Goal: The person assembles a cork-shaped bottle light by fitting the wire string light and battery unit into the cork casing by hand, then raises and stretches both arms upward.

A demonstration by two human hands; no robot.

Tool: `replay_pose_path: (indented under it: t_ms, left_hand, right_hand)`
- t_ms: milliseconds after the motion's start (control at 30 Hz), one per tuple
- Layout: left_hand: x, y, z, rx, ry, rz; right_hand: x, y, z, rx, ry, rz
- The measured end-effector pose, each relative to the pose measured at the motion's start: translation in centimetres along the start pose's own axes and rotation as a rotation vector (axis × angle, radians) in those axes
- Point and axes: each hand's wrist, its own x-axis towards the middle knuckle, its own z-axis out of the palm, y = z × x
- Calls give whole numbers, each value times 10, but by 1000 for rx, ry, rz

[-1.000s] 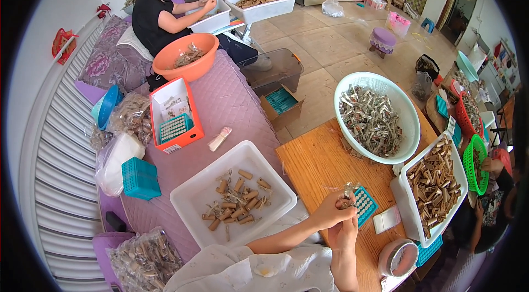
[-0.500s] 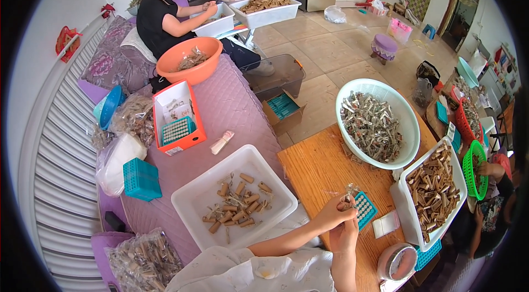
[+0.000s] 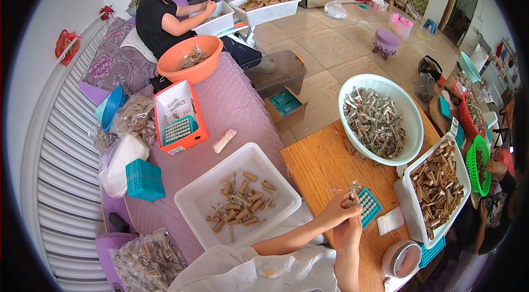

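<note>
Hands stay together in the head view, the left hand (image 3: 335, 212) and the right hand (image 3: 349, 232) meeting at the fingertips and clamped on a small clear-wrapped piece (image 3: 356, 187), whose lower part the fingers hide. Very little has changed over the last second: the whole view has shifted slightly, but the hands keep to the same place, over the near edge of the wooden surface (image 3: 309, 166), with the piece just beside the teal rack (image 3: 369, 207). So the same fingertip handling seems to be going on, with the piece not put down. Right of the rack lies a flat white packet (image 3: 390, 221), and nearer the person stands a round clear tub (image 3: 401, 259). Farther along are a mint colander (image 3: 409, 109) heaped with wrapped pieces and a deep white tray (image 3: 406, 204) full of brown pieces. To the left, on the quilted bed cover (image 3: 242, 105), the shallow white tray (image 3: 199, 199) holds a loose pile of short brown tubes (image 3: 242, 213), some with clear wrapping, and that pile looks unchanged.
</note>
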Motion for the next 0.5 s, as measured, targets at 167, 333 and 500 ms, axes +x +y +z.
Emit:
replay_pose_path:
  t_ms: [167, 333, 500]
  left_hand:
    - [1, 1, 1, -59, 20, -29]
    - [1, 1, 1, -61, 22, -28]
    - [2, -4, -1, -56, 23, -61]
  right_hand:
    - [1, 1, -1, -31, 31, 1]
    - [2, 1, 0, -6, 68, 24]
    - [2, -3, 1, -7, 76, 45]
